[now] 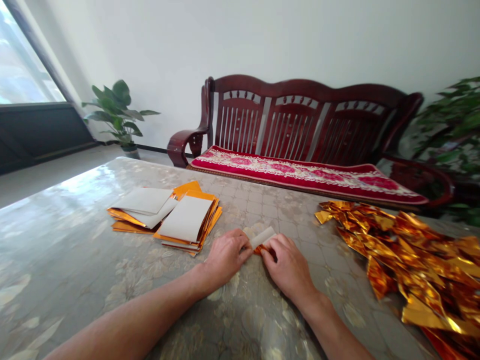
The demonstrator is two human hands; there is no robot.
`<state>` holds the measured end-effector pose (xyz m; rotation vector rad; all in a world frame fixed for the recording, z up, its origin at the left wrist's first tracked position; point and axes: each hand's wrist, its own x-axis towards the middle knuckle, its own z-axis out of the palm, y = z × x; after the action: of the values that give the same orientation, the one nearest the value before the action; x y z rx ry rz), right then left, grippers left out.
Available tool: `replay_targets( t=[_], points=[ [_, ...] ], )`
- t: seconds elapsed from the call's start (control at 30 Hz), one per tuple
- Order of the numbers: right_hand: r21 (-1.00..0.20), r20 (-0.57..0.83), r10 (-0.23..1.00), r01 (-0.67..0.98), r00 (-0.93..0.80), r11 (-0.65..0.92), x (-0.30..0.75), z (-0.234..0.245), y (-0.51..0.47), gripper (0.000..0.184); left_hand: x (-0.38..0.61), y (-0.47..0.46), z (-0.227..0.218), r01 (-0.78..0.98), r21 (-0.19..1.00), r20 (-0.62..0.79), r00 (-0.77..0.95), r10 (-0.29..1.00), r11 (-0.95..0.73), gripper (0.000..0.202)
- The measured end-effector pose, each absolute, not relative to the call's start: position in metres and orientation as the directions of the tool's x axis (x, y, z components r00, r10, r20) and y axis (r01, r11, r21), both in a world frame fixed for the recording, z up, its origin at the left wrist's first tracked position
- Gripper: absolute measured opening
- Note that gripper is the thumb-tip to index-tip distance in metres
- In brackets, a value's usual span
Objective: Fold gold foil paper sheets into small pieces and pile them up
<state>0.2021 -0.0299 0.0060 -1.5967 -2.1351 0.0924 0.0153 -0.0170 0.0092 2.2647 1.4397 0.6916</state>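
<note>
Between my hands, low over the table, is a small sheet of foil paper (263,237), its pale backing facing up and a bit of orange foil showing below. My left hand (228,252) pinches its left end between thumb and fingers. At the other end, the fingers of my right hand (287,260) are closed on the same paper. The sheet looks folded into a narrow strip; my fingers hide its ends. Left of my hands lie two stacks of flat foil sheets, one with a whitish top sheet (185,216) and one farther left (140,201).
A heap of folded shiny gold-orange foil pieces (408,250) covers the table's right side. The table (75,265) has a glossy floral cover. Beyond its far edge stands a dark wooden bench (288,125) with a red patterned cushion (300,170). Potted plants (120,110) flank it.
</note>
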Motion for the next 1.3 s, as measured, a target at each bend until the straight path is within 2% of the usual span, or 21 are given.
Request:
replay_targets(
  t=[0.27, 0.63, 0.83, 1.3],
  points=[
    [-0.327, 0.329, 0.919, 0.886, -0.218, 0.328, 0.2025, 0.004, -0.0292, 0.017, 0.0143, -0.0171, 0.011, 0.76, 0.497, 0.218, 0.358, 0.908, -0.419, 0.012],
    [-0.345, 0.338, 0.917, 0.879, -0.211, 0.33, 0.2018, 0.0033, -0.0305, 0.016, 0.0176, -0.0177, 0.0123, 0.769, 0.498, 0.249, 0.316, 0.916, -0.4, 0.014],
    [-0.366, 0.362, 0.91, 0.868, -0.201, 0.337, 0.2026, 0.0029, -0.0307, 0.017, 0.0197, -0.0161, 0.0157, 0.8, 0.45, 0.258, 0.308, 0.916, -0.396, 0.014],
    [-0.391, 0.294, 0.944, 0.882, -0.151, 0.263, 0.2026, 0.0065, -0.0301, 0.02, 0.0194, -0.0138, 0.0119, 0.809, 0.447, 0.285, 0.276, 0.918, -0.382, 0.013]
  ],
)
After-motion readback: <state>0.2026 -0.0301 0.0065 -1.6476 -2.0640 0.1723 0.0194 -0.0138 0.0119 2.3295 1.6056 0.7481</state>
